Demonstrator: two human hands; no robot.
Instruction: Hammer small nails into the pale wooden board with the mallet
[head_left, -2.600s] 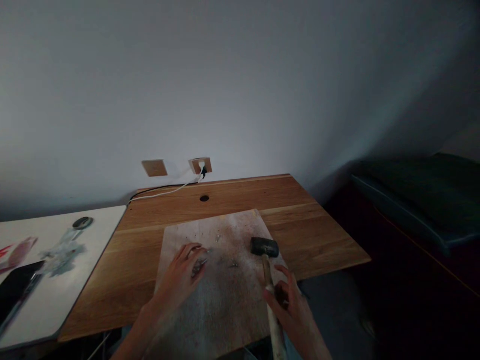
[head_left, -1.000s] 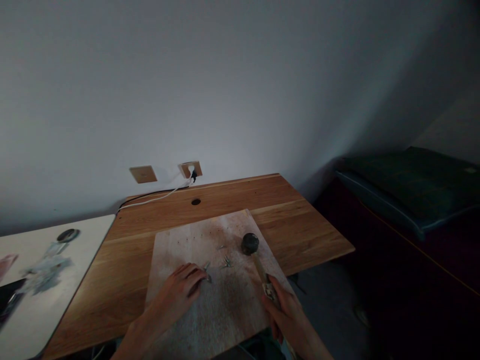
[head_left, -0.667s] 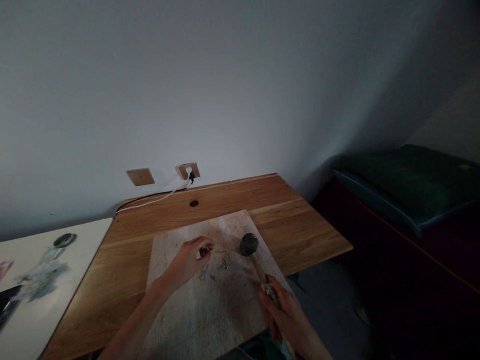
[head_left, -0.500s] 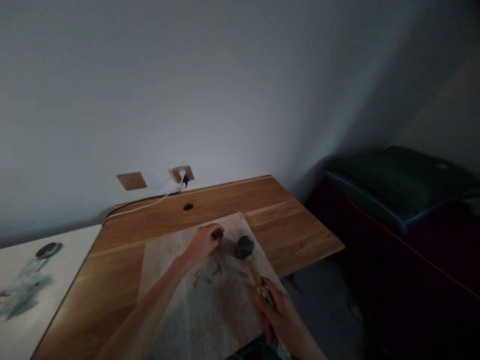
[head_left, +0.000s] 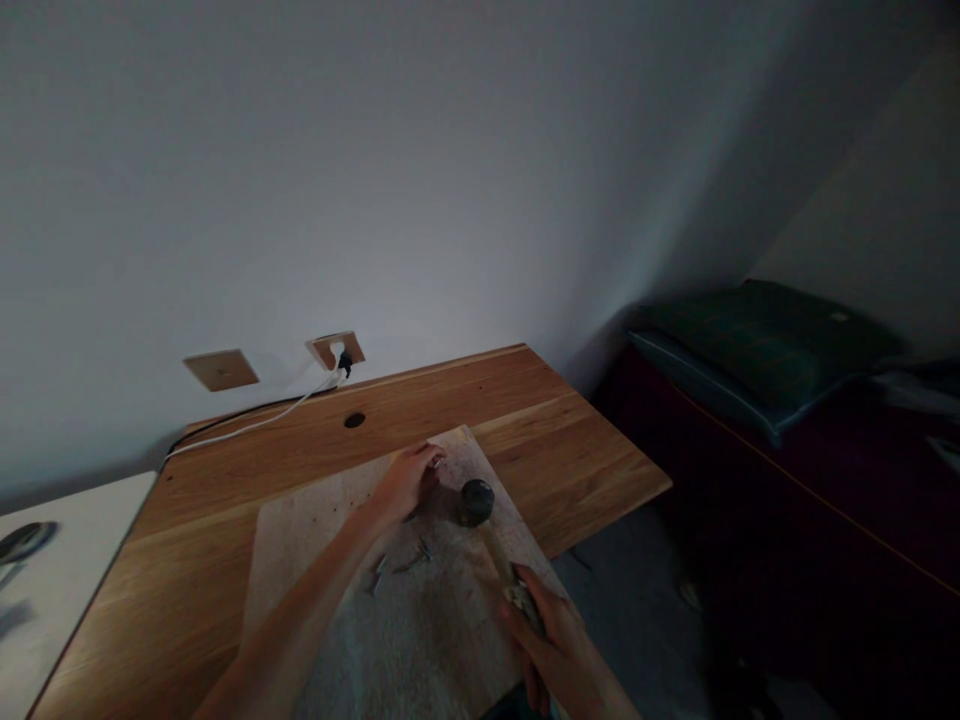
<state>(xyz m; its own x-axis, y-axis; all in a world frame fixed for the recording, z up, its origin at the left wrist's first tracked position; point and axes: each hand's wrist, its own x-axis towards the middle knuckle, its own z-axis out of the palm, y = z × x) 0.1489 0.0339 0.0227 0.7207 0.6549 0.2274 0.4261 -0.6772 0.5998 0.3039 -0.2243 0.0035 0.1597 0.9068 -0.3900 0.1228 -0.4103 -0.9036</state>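
My right hand (head_left: pixel 547 640) is wrapped around the handle of a hammer (head_left: pixel 476 502) with a thick, dark round head and a pale wooden shaft. Its head is over the right part of a worn, pale wooden board (head_left: pixel 360 640), just right of and nearer than my left hand. Near the board's far edge, my left hand (head_left: pixel 411 482) has its fingers pinched together; a small light glint at the fingertips looks like a nail, mostly hidden. Several loose nails (head_left: pixel 377 572) lie on the board between my forearms.
The board lies on a wooden desk (head_left: pixel 585 450) with a round cable hole (head_left: pixel 355 420). Behind it are a wall socket (head_left: pixel 337 350) with plugs and cables, and a wall plate (head_left: pixel 222 370). A white table (head_left: pixel 82 560) adjoins at left; a dark green cushion (head_left: pixel 772 340) lies at right.
The view has shifted slightly right. My left fingers have turned, and a light glint now shows at their tips. The hammer stays in my right hand, its head still near my left hand.
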